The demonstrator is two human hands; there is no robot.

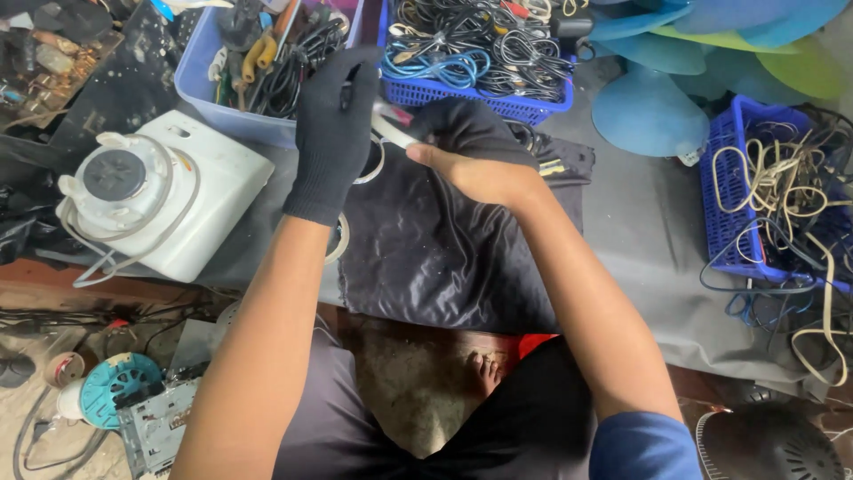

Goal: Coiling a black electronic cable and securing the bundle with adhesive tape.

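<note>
The left hand (330, 133), in a black knit glove, was raised with its fingers curled and pressed against the upper end of a short pale tube-like part (391, 130); the right hand (475, 151), gloved black over the fingers with the wrist bare, was closed round the lower end of the same part, so that it ran slantwise between the two hands. What the part was could not be told; its middle was all that showed. Both hands were held directly above a dark glossy cloth (426, 249) spread on the grey bench cover (649, 240), and all places below are given from that cloth. Just left of the cloth stood a white appliance base (169, 191) with a pale cord looped round it. Beyond the cloth's far edge sat a pale blue tub (209, 84) of hand tools and, beside it, a blue mesh basket (480, 93) of coiled cables. Well to the right of the cloth lay a second blue basket (733, 196) of loose wire, with blue fan blades (649, 111) behind. In my judgement the work would go best with the part kept low over the cloth, so any small piece dropped stayed there, and with a firm two-handed grip, since gloves dull the feel.
</note>
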